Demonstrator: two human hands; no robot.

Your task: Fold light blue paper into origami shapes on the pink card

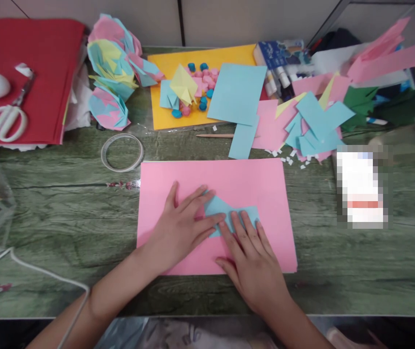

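Note:
A folded piece of light blue paper (219,204) lies on a stack of pink sheets (265,179) in front of me. My left hand (183,220) rests over the blue paper's left side, fingers stretched out and spread. Flat on its right part are the fingertips of my right hand (253,259), with the thumb on the pink sheet. Both hands press from above and grip nothing. Some of the blue paper is hidden under the fingers, so its full folded shape does not show.
Behind the pink stack stand a tape roll (122,153), a wooden stick (214,136), blue sheets (238,92) and paper scraps (316,121). Scissors (6,118) lie on red paper (33,39) at left. Folded paper flowers (111,72) sit nearby. A blurred phone-like object (361,189) is at right.

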